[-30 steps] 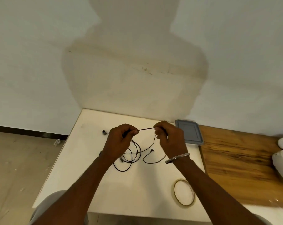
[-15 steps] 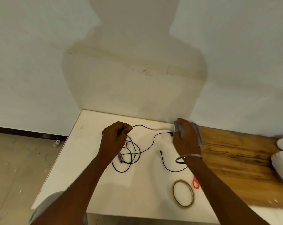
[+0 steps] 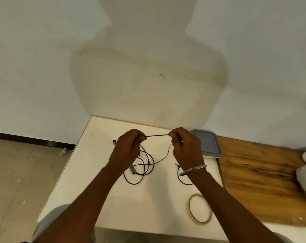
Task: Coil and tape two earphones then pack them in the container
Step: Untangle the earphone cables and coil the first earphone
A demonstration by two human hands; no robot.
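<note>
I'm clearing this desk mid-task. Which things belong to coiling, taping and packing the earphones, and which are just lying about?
Job: earphone cable, pinched taut between left hand and right hand; tape roll; lidded container.
Lying about: white device on the wooden top; scrap on the floor.

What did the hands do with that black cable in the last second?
The right hand came back from the grey container toward the left hand and pinched the earphone cable, which now runs taut between both hands. The left hand kept its grip. The container and the tape roll stayed put.
</note>
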